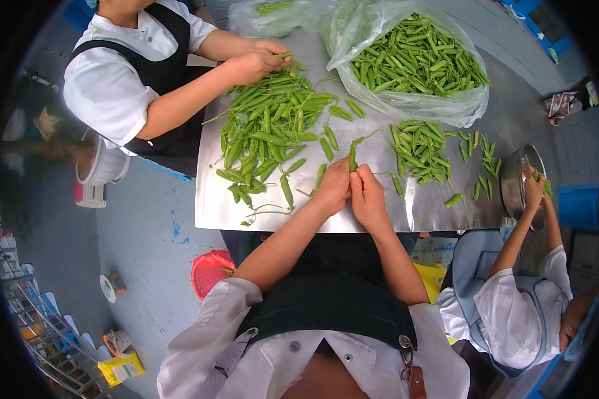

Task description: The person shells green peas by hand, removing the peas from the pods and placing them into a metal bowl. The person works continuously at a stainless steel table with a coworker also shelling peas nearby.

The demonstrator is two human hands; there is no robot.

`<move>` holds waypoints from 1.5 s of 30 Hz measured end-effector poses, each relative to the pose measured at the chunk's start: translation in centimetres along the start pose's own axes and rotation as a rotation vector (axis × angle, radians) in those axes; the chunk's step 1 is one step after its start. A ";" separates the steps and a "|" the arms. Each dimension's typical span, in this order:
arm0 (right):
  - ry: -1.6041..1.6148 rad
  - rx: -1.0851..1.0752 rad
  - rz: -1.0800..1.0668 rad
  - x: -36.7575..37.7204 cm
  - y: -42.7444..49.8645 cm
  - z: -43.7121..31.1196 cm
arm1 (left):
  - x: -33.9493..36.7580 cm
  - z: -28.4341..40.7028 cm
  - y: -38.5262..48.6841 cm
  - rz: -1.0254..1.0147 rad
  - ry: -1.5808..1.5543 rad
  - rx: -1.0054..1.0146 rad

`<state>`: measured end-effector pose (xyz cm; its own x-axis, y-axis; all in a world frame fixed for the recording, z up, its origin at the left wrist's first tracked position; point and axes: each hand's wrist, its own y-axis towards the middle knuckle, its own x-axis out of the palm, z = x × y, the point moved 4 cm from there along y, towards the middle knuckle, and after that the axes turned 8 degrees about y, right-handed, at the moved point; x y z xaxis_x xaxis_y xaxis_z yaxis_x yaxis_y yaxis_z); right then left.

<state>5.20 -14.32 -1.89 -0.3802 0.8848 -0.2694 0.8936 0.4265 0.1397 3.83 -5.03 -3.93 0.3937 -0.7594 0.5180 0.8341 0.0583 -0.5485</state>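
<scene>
Over the front part of a stainless steel table (299, 219), my left hand (335, 183) and my right hand (368, 192) meet around one green pea pod (353, 155). The pod points up and away from me, with a thin stem curling off its tip. Both hands have their fingertips on its lower end, which they partly hide. Left of my hands spreads a large loose heap of pea pods (274, 124) with stems and leaves. To the right lies a smaller pile of pods (422, 149). A few single pods (327, 148) are scattered just beyond my left hand.
A clear plastic bag (404, 107) full of pods stands at the back. A co-worker's hands (264, 60) work at the heap's far left. At right, another person's hands (534, 192) hold pods over a metal bowl (510, 184). A red basket (210, 272) is below the table.
</scene>
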 end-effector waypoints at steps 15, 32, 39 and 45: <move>-0.064 0.012 0.041 0.4 4.0 1.2 | -7.5 3.8 0.0 0.015 -0.274 0.247; -0.588 -0.002 -0.170 5.4 1.6 0.5 | -10.2 4.9 1.2 0.051 -0.705 0.267; 0.226 0.286 -0.118 3.3 1.2 0.5 | -11.0 5.0 0.3 0.050 -0.553 0.296; 0.503 0.388 -0.055 1.7 1.3 -1.1 | -7.1 3.6 -0.4 0.002 -0.345 0.103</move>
<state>5.47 -12.07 -1.06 -0.4087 0.8839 0.2274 0.8553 0.4578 -0.2427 2.08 2.69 -4.99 0.4883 -0.4967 0.7176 0.8606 0.1380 -0.4902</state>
